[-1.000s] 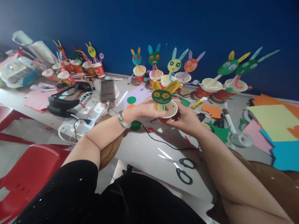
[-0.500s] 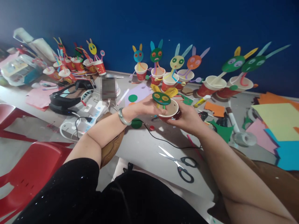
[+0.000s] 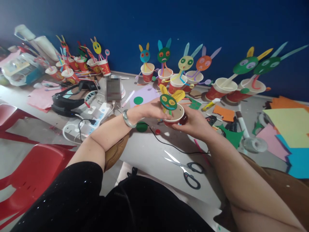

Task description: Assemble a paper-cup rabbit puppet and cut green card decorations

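A red paper cup (image 3: 179,111) with a cream inside is held above the table between my two hands. Rising from its left side is a green paper face (image 3: 168,102) with yellow eyes and long yellow ears. My left hand (image 3: 154,110) is closed on the cup's left side, its thumb by the strip under the face. Wrapped round the cup's right side is my right hand (image 3: 195,124); its fingers behind the cup are partly hidden. Below, black-handled scissors (image 3: 184,167) lie with blades apart.
Several finished paper-cup figures (image 3: 177,84) line the blue wall. At left are a power strip (image 3: 100,117), a headset (image 3: 69,101) and red chairs (image 3: 38,180). Coloured paper sheets (image 3: 287,125) lie at right, near a roll of clear tape (image 3: 254,145). A black cable (image 3: 166,146) crosses the table.
The green face has tilted up a little and shifted slightly right over the cup. Both hands keep their hold on the cup. The whole view has shifted slightly.
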A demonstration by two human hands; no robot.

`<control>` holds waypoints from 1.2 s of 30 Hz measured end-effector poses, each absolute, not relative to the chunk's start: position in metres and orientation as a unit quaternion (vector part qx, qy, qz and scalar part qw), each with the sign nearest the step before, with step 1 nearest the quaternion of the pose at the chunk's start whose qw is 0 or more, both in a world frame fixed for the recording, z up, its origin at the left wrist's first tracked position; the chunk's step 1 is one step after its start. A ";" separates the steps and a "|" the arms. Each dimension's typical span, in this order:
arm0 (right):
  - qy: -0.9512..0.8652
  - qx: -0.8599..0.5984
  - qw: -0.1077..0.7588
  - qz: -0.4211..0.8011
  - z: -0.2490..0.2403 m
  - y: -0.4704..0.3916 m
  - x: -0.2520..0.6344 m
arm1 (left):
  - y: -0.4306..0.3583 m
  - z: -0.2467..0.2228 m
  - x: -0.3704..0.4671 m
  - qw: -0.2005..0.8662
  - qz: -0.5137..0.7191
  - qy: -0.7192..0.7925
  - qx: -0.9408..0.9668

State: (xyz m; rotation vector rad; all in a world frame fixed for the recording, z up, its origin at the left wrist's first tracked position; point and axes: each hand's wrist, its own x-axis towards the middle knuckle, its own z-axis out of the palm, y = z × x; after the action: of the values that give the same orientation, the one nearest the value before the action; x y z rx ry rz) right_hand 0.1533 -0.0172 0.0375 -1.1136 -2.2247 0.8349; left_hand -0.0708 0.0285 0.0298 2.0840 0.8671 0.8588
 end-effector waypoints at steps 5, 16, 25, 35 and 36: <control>-0.819 -0.423 0.248 0.299 0.036 -0.017 0.154 | 0.029 0.027 -0.069 0.396 0.297 0.352 0.795; -0.809 -0.439 0.259 0.292 0.031 -0.014 0.153 | 0.004 0.061 -0.066 0.390 0.252 0.461 0.756; -0.802 -0.432 0.286 0.298 0.031 -0.015 0.149 | 0.007 0.030 -0.058 0.508 0.394 0.400 0.654; -0.793 -0.416 0.315 0.315 0.032 -0.017 0.146 | 0.000 0.043 -0.058 0.427 0.381 0.443 0.690; -0.793 -0.417 0.317 0.309 0.031 -0.017 0.147 | 0.000 0.044 -0.058 0.422 0.385 0.446 0.689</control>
State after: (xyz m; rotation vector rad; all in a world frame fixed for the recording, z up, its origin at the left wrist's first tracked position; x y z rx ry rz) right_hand 0.1466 -0.0173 0.0311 -1.0985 -2.0883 0.8140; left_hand -0.0582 -0.0002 0.0442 1.7245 1.1171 0.9646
